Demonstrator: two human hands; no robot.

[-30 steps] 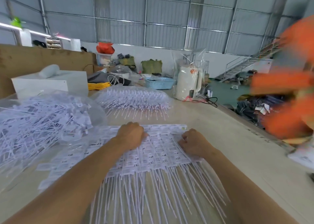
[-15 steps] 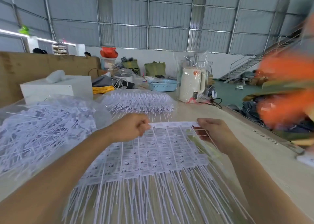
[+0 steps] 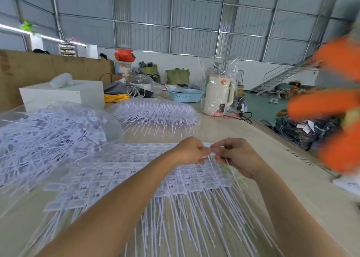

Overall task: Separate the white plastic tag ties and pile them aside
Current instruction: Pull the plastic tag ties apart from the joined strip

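A wide sheet of joined white plastic tag ties (image 3: 124, 175) lies on the table in front of me, label heads in rows and thin tails fanned toward me. My left hand (image 3: 190, 150) pinches the sheet's far edge near its right corner. My right hand (image 3: 236, 157) is just beside it, fingers curled and pinching thin tie strands at that same corner. The two hands nearly touch. A loose heap of separated tag ties (image 3: 42, 137) sits at the left under clear plastic.
Another bagged bundle of ties (image 3: 155, 112) lies farther back. A white kettle in clear wrap (image 3: 219, 95), a blue basket (image 3: 185, 95) and a white box (image 3: 64, 95) stand behind. A blurred orange shape (image 3: 335, 104) moves at the right, by the table edge (image 3: 288, 145).
My hands rose from pressing on the sheet, took its far edge, then came together at the right corner. The right hand now pinches thin strands. The view shifted upward.
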